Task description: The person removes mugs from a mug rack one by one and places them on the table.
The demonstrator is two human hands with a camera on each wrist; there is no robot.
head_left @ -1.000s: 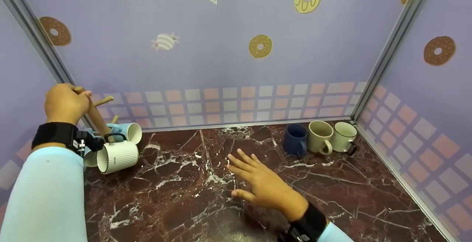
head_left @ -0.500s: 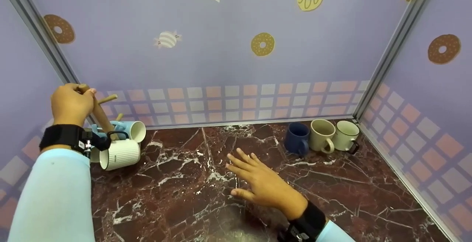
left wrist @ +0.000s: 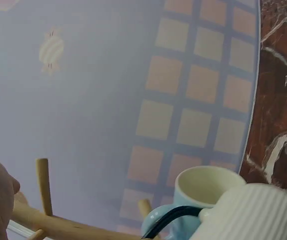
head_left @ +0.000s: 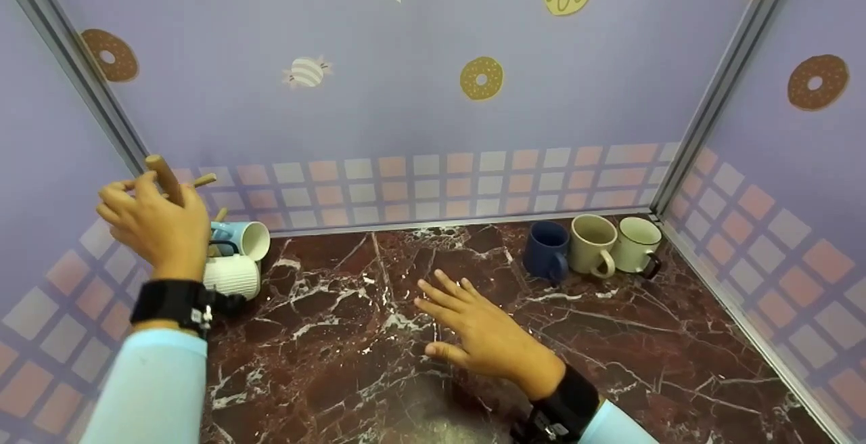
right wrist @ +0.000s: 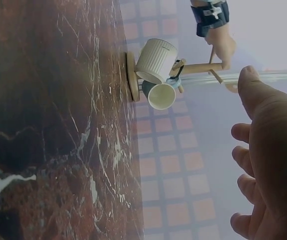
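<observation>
My left hand [head_left: 159,227] is at the upper part of a wooden mug tree [head_left: 162,176], its fingers loosely spread and the post between thumb and index finger. A white ribbed mug [head_left: 233,276] with a dark handle hangs sideways on the tree. Behind it hangs a light blue mug [head_left: 254,239], its pale inside facing outward. In the right wrist view, the tree's round wooden base [right wrist: 132,77] stands on the marble top. My right hand [head_left: 484,332] is held over the middle of the tabletop, palm down, fingers spread, holding nothing.
At the back right, a navy mug [head_left: 545,249], a beige mug [head_left: 590,244] and a pale green mug [head_left: 634,246] with a dark handle stand upright in a row. Purple printed walls [head_left: 379,112] enclose the dark red marble table [head_left: 325,363] at back and sides.
My left hand held the top of the post with curled fingers; now it has turned, slid lower and loosened its fingers, baring the post's top. The right hand has stayed in place.
</observation>
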